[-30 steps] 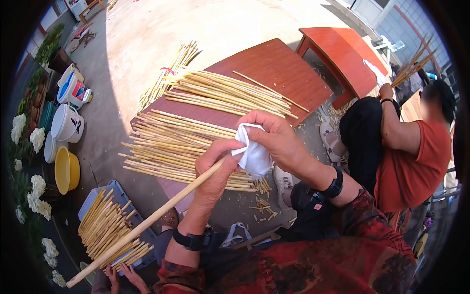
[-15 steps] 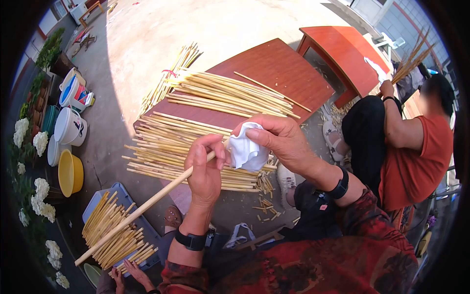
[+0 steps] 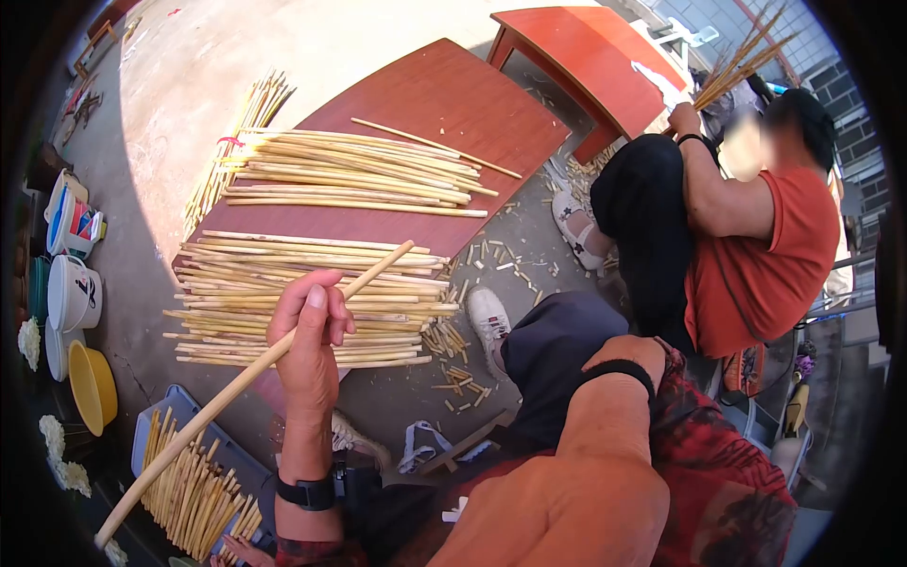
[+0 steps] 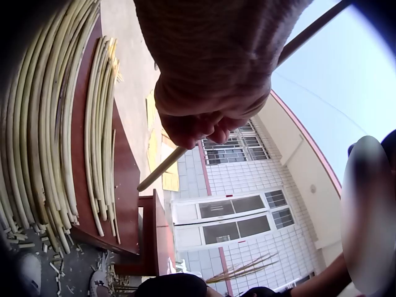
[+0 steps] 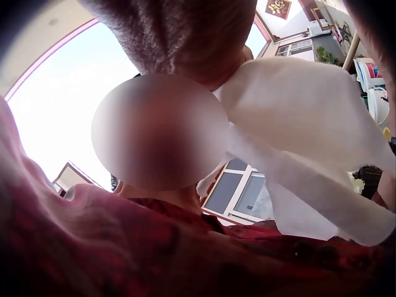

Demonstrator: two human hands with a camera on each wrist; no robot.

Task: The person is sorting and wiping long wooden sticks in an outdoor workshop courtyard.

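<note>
Head camera: left grip [image 3: 307, 335] is clenched round a long stick [image 3: 378, 268], which slants above the red-brown counter [image 3: 444, 94]. The counter carries two heaps of pale sticks [image 3: 321, 293]. On the ground beside it, a blue crate [image 3: 179, 399] holds more cut sticks, with a yellow basin [image 3: 90, 383] and white buckets [image 3: 71, 293] near; what the buckets hold is unclear.

Left wrist camera: the fingers curl round the stick, with the counter's heaps below.

Right wrist camera: right grip [image 5: 179, 31], unseen from the head, pinches a white cloth [image 5: 303, 117].
</note>
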